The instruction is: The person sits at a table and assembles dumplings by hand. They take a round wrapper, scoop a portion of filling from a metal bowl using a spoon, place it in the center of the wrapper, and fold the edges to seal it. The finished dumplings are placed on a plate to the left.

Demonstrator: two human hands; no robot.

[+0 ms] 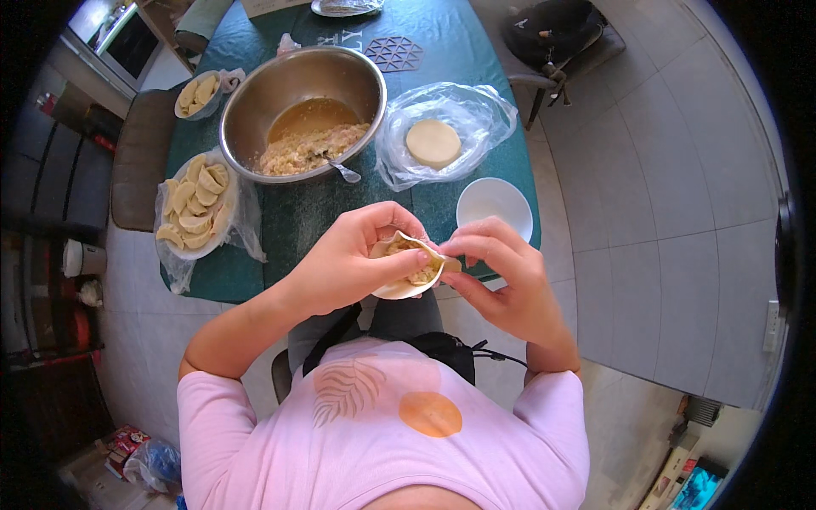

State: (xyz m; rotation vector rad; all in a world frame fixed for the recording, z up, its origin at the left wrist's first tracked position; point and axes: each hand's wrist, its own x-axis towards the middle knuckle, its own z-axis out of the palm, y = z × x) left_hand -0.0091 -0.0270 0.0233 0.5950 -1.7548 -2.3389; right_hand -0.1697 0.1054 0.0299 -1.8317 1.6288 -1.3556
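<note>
A dumpling [410, 262], its round wrapper folded up around pale yellowish filling, is held between both hands just past the table's near edge. My left hand [371, 255] cups it, with the thumb lying over the filling. My right hand [500, 265] pinches the wrapper's right edge between thumb and fingers. Beyond the hands stands a large steel bowl [236, 136] of minced filling [310, 150], with a spoon [344, 170] resting in it. A stack of round wrappers [433, 143] lies on a clear plastic bag [395, 161]. The fingers under the dumpling are partly hidden.
On the green-covered table [293, 251], a bagged plate holds several finished dumplings [197, 200]; a smaller bowl of dumplings [198, 95] stands behind it. Near my right hand is a white bowl [501, 204]. Farther back lies a dark lattice trivet [394, 53]. Chairs [146, 161] flank the table.
</note>
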